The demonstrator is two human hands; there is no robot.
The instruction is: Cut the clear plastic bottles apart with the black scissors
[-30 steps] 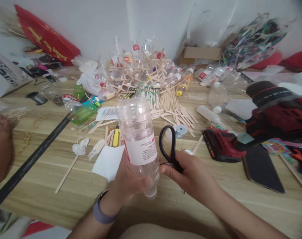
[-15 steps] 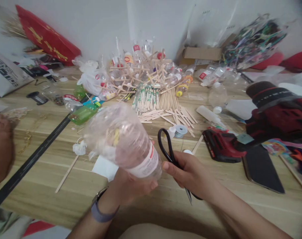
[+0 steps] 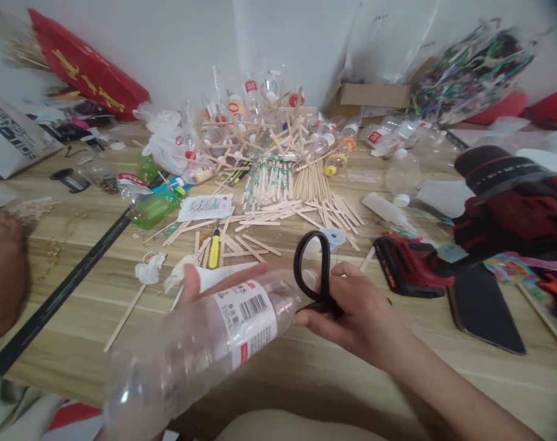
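A clear plastic bottle (image 3: 191, 343) with a white barcode label slants across the front of the table. My left hand (image 3: 236, 277) lies behind it and holds it; a thumb and some fingers show above its upper side, while the palm is hidden. Black-handled scissors (image 3: 325, 269) are gripped in my right hand (image 3: 358, 309), one handle loop standing up. Their blades are out of sight. The bottle's narrow end is close to the scissors and right fingertips; I cannot tell whether they touch.
Loose wooden sticks (image 3: 269, 215) and a yellow-handled screwdriver (image 3: 214, 250) lie beyond the bottle. Several bottles stand behind. At right are a red and black power tool (image 3: 512, 208) and a dark phone (image 3: 485, 312). Another person's hand (image 3: 5, 275) rests at the left edge.
The bottle has swung down to the lower left, its label turning to show the barcode. My left hand has shifted behind it. The scissors' loop has turned, and their blade tip has gone from view.
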